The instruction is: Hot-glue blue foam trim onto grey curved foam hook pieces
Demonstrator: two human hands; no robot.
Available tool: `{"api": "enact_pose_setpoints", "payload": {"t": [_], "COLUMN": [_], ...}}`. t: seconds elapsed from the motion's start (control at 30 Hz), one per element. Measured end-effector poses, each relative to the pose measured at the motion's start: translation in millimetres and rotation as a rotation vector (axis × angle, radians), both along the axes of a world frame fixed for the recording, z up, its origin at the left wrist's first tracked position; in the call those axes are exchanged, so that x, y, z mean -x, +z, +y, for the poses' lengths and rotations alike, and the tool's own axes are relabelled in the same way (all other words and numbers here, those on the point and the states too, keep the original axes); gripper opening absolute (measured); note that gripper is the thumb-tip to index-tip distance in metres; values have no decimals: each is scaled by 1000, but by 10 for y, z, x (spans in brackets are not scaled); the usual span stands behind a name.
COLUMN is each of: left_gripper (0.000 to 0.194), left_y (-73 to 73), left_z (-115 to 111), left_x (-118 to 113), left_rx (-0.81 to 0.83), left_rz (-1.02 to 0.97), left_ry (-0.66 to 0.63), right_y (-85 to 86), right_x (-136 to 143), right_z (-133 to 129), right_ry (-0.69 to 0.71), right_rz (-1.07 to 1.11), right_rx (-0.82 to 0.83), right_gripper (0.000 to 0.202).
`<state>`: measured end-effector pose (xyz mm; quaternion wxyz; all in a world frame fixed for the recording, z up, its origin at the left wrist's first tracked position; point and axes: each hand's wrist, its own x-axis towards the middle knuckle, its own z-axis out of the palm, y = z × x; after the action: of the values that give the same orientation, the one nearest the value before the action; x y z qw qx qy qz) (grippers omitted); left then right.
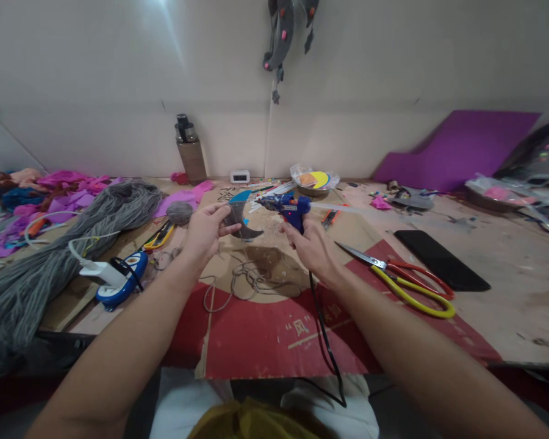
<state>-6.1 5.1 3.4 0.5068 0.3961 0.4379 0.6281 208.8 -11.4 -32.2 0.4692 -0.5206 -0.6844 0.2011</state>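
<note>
Held up over the cardboard, a dark grey crescent-moon cutout [247,231] is pinched between the fingers and thumb of my left hand [208,231]. My right hand [313,244] is wrapped round the handle of a blue hot glue gun [290,210], whose nozzle points left towards the crescent. A clear glue stick [333,208] juts from the back of the gun, and its black cord [324,335] hangs down over the table edge. Loose grey yarn [251,277] lies in loops on the cardboard below my hands.
Scissors [393,274] with red and yellow handles and a black phone [441,259] lie at right. At left are a blue power socket [123,280], a large grey yarn hank [86,244] and a yellow cutter [159,236]. A brown bottle [191,158] stands by the wall.
</note>
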Motion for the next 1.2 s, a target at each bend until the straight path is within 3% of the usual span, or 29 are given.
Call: {"api": "enact_pose_setpoints", "payload": {"t": [0.1,0.2,0.3,0.43,0.53,0.63,0.77,0.87,0.97,1.1,1.2], "left_gripper": [13,15,17,17,19,17,19,20,19,24,24], "left_y": [-7,-20,-40,-47,-23,6,20,17,4,-46,-75], "left_z": [-3,-15,-11,-11,-63,-143,-203,-182,-118,-30,-13], "left_x": [-11,-29,-20,16,10,-25,-50,-29,-1,5,-16], "left_rx": [-15,-68,-159,-257,-336,-437,-467,-462,-435,-289,-244], "left_rz": [19,70,192,415,545,668,757,742,591,304,237], "left_ry": [17,31,80,166,197,246,245,258,228,90,72], "right_y": [-51,-113,-96,77,199,231,192,172,173,201,228], "right_x": [-105,-253,-434,-547,-328,137,716,914,967,976,963], "right_z": [198,375,435,324,166,33,7,80,156,183,175], "right_ry": [5,-103,-212,-315,-245,57,340,348,309,149,76], "right_rz": [-7,-132,-212,-264,-225,156,494,618,571,376,224], "right_rx": [231,369,338,156,70,51,109,148,156,-48,-203], "right_gripper": [27,26,24,30,27,17,26,31,32,20,11]}}
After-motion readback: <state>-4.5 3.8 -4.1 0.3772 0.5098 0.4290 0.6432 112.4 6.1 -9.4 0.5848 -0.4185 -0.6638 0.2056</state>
